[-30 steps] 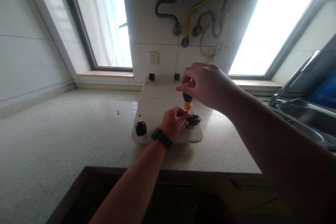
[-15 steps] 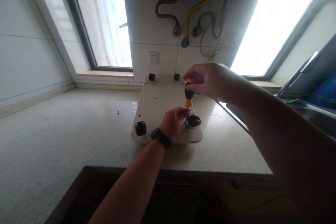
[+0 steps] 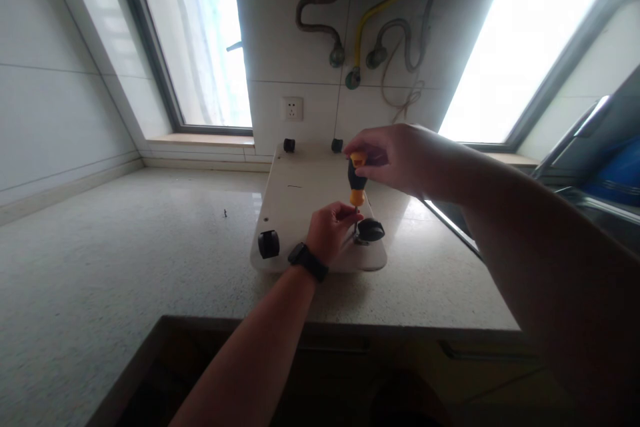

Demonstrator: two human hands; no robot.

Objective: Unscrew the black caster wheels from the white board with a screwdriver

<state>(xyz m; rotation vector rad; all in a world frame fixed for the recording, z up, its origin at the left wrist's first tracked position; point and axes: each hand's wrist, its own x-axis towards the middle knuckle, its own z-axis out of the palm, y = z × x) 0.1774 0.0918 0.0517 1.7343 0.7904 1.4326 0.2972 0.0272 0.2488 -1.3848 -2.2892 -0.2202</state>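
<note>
My right hand (image 3: 377, 155) grips the handle of a yellow and black screwdriver (image 3: 357, 181), held upright with its shaft down. The fingers of my left hand (image 3: 333, 230) pinch around the lower shaft, close to the black caster (image 3: 371, 229) at the near right corner of a white panel (image 3: 305, 203). The screwdriver's tip meets the base of that caster, partly hidden by my left fingers. Another black caster (image 3: 269, 244) is fixed at the near left corner, and two smaller black feet (image 3: 289, 145) stand at the far edge.
The panel lies on a speckled countertop (image 3: 190, 260). A few tiny dark screws (image 3: 225, 213) rest left of it. A sink (image 3: 453, 223) with a faucet (image 3: 570, 137) and a blue basin (image 3: 617, 177) is at right. A wall socket (image 3: 292, 109) and pipes (image 3: 357, 40) are behind.
My right hand has turned slightly with the screwdriver's handle, which now leans a little farther left. My left hand stays at the shaft.
</note>
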